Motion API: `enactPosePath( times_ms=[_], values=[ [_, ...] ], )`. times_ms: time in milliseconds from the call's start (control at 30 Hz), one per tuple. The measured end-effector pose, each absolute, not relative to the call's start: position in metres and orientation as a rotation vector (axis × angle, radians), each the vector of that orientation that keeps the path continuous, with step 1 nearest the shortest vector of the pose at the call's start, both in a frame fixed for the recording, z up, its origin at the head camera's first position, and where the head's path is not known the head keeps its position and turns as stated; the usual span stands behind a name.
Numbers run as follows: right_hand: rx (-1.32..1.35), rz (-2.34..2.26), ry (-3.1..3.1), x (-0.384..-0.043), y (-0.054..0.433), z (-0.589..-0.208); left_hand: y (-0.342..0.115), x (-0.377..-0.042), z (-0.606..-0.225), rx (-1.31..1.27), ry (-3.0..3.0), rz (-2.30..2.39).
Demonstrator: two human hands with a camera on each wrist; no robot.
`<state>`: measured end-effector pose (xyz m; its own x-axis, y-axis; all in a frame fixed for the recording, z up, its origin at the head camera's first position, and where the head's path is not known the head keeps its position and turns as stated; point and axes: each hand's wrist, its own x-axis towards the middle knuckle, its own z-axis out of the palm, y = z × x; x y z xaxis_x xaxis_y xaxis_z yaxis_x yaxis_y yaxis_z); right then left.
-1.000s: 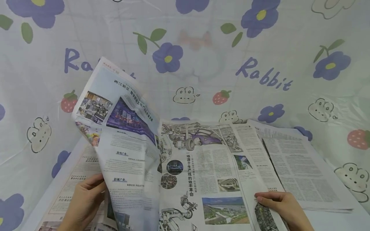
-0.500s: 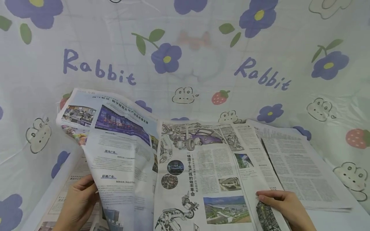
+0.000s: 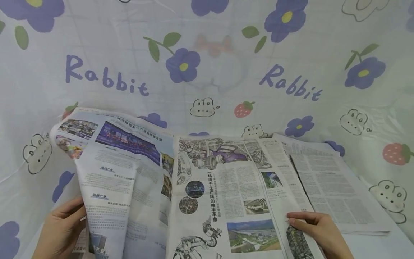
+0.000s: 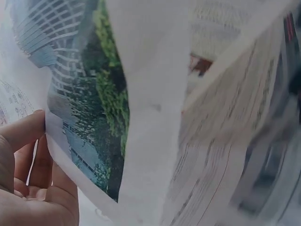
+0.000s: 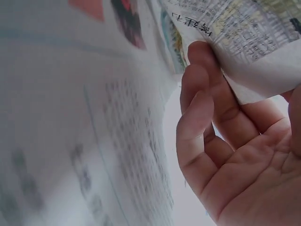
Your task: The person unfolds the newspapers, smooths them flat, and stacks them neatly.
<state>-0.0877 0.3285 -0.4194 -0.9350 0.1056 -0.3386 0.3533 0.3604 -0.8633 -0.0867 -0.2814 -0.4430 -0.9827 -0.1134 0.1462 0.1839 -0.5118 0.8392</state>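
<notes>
An open newspaper [image 3: 236, 183] fills the lower middle of the head view, its pages printed with photos, drawings and text columns. On the left, my left hand [image 3: 63, 226] pinches the outer edge of a lifted page [image 3: 110, 180], which bends in a soft fold and has its top left corner curled over. The left wrist view shows thumb and fingers at that edge, beside a photo of greenery [image 4: 110, 94]. Across from it, my right hand [image 3: 318, 230] pinches the right page's edge near a dark picture [image 3: 297, 241]; in the right wrist view the paper's corner [image 5: 256, 84] lies between thumb and fingers.
Further newspaper sheets [image 3: 336, 187] lie to the right, partly beneath the open pages, on a white table surface [image 3: 372, 246]. Behind stands a pale sheet [image 3: 220, 82] printed with purple flowers, rabbits and strawberries, close to the paper's far edge.
My left hand has moved left, and the raised left page has come down and spread outward, uncovering the lettering behind it. The right hand stays almost in place on its edge.
</notes>
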Motion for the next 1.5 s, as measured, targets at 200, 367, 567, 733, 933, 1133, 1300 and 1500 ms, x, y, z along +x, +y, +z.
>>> enactPosePath(
  times_ms=[200, 367, 567, 733, 933, 1133, 1300, 1500],
  values=[
    [0.402, -1.405, 2.475, -0.083, 0.355, -0.418, -0.297, -0.084, -0.439, -0.028, -1.669, -2.519],
    [0.457, -1.238, 2.503, -0.082, 0.385, -0.418, -0.308, -0.084, -0.431, 0.195, -2.022, -2.332],
    [0.468, -1.235, 2.469, -0.089, 0.400, -0.421, -0.327, -0.084, -0.429, 0.275, -2.202, -2.125],
    [0.407, -1.243, 2.469, -0.094, 0.395, -0.416, -0.350, -0.081, -0.439, 0.298, -2.253, -2.104],
    [0.315, -1.219, 2.474, -0.099, 0.393, -0.415, -0.379, -0.081, -0.449, 0.407, -2.580, -1.842],
    [0.247, -1.230, 2.422, -0.101, 0.393, -0.417, -0.399, -0.086, -0.455, 0.431, -2.848, -1.860],
    [0.149, -1.247, 2.343, -0.103, 0.396, -0.417, -0.408, -0.087, -0.458, 0.502, -2.889, -1.976],
    [0.049, -1.300, 2.220, -0.108, 0.404, -0.419, -0.414, -0.088, -0.461, 0.536, -2.884, -2.050]
  ],
)
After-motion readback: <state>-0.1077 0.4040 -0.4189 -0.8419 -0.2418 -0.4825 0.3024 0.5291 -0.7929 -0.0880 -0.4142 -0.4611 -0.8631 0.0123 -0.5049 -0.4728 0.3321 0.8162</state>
